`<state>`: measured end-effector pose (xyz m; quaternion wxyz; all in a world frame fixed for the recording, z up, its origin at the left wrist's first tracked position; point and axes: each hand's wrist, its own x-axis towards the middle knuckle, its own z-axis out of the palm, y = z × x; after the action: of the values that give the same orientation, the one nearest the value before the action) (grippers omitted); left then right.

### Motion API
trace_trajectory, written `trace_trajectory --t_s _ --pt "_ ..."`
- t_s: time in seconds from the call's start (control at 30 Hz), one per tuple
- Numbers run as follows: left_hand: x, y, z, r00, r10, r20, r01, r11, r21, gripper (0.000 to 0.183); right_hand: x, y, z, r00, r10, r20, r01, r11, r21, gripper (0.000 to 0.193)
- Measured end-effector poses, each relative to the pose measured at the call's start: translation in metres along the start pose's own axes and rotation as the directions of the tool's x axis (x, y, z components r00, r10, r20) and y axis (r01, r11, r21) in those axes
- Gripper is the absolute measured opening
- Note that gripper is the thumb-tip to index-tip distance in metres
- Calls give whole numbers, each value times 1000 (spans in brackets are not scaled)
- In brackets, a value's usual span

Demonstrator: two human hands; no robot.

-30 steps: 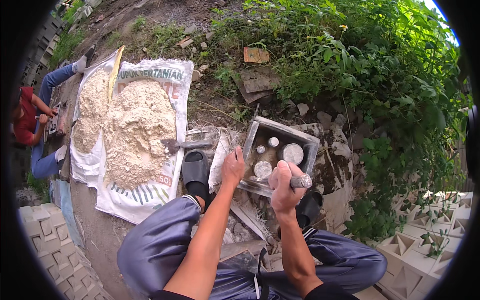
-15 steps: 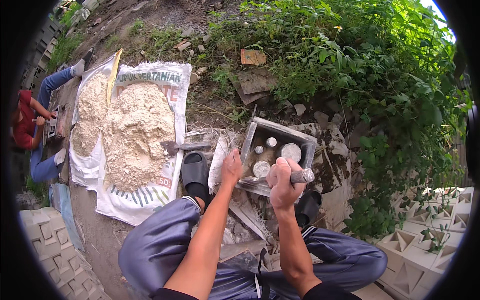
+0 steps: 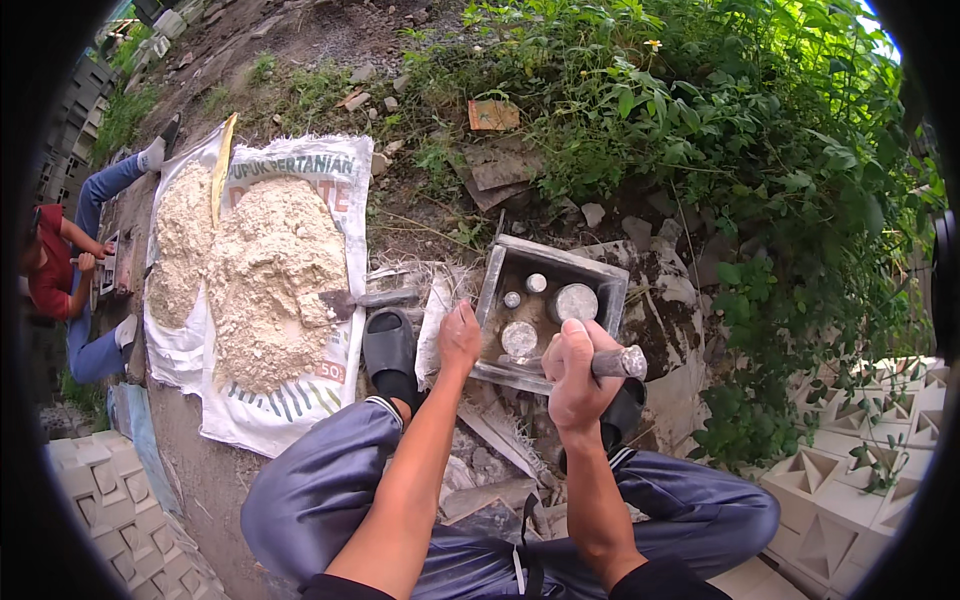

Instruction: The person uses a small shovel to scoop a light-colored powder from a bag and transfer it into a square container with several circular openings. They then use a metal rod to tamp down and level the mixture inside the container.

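Observation:
My right hand [image 3: 584, 378] is closed around a thick round bar [image 3: 621, 363], whose blunt, dusty end sticks out to the right. It is above the near right corner of a square grey box mould [image 3: 560, 255]. Inside the mould stand several round metal cores, two large and two small; one large core [image 3: 574, 302] is just beyond my right hand. My left hand [image 3: 461, 338] is curled against the mould's left wall, its fingertips mostly hidden. To the left, a trowel [image 3: 372, 299] lies with its blade in a pale powder heap [image 3: 275, 270].
The powder lies on white sacks [image 3: 235, 425]. My feet, in black sandals [image 3: 388, 350], flank the mould. Patterned pale blocks [image 3: 130, 500] stand at the lower left, more [image 3: 840, 480] at the lower right. Plants grow at upper right. Another person [image 3: 55, 265] works at far left.
The bar has dropped slightly and shifted right with my right hand, its end now nearer me. My left hand stays by the mould's left wall. The whole view has shifted a little.

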<state>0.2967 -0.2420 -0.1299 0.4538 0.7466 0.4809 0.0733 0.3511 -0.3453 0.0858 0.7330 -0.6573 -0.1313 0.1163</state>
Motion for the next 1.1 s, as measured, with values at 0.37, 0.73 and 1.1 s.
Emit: trace_trajectory --t_s 0.37,0.73,1.1 --pt "-3 3 -2 999 -42 -22 45 986 161 43 3 54 -23 991 137 13 -137 990 25 37" --pt "-3 0 3 998 -32 -44 40 985 168 45 7 13 -33 988 154 25 -156 980 122 33" --pt "-6 19 6 999 -30 -31 35 986 164 44 -30 97 -79 995 -75 -69 82 992 100 35"
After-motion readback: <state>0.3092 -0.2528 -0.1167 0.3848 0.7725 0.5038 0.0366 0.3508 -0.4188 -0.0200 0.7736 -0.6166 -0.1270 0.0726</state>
